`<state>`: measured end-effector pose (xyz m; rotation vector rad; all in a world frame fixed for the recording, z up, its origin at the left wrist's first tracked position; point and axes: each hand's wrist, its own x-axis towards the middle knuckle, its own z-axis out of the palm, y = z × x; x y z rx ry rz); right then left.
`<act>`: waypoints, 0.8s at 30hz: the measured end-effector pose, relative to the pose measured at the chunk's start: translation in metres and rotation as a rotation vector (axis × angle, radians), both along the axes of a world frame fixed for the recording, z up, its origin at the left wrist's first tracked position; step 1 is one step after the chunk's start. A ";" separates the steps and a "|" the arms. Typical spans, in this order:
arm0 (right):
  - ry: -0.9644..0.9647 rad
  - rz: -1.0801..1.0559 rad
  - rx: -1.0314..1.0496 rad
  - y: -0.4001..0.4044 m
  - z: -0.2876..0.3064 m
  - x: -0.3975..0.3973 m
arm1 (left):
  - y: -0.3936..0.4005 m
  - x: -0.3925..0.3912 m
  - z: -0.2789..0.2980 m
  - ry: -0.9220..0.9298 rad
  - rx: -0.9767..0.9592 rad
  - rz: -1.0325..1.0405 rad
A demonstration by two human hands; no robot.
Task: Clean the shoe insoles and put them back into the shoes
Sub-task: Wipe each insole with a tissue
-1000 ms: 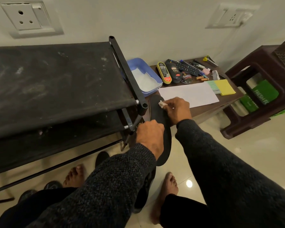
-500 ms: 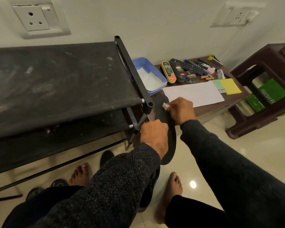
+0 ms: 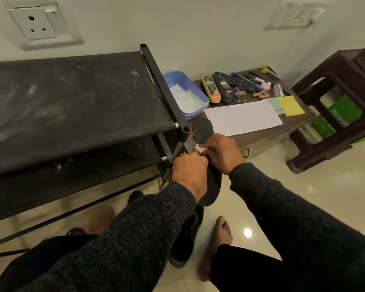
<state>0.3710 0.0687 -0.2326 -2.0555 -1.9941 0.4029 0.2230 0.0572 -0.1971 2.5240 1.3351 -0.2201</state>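
Wiping a flat black foam insole at centre frame, held in mid-air.

The left hand curls round its middle; the right hand pinches a small white wad of tissue against it — a hard rub could probably bend the insole or shred the wad onto the dark shoe below.

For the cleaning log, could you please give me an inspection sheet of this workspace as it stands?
Surface: low brown table, white paper sheet on it.
Job's things: black insole held upright; white wipe against it; black shoe on the floor.
Clutter: blue tray, polish containers, remote, yellow sticky notes.
Grippers: left hand grips the insole; right hand pinches the wipe.
Cables: nothing seen.
Surroundings: black shoe rack, brown stool, wall sockets.
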 end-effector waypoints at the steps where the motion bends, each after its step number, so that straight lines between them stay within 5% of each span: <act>1: -0.019 -0.002 -0.030 0.008 0.000 0.001 | -0.001 0.000 -0.002 0.005 0.007 0.001; 9: -0.044 -0.324 -0.022 0.092 -0.016 0.000 | 0.001 0.000 -0.004 -0.013 -0.021 -0.006; 19: 0.029 -0.255 -0.098 0.040 0.003 -0.005 | -0.002 -0.015 -0.012 -0.132 -0.083 -0.005; 24: 0.099 -0.318 -0.143 0.035 0.006 -0.007 | -0.040 -0.028 -0.026 -0.564 -0.455 0.536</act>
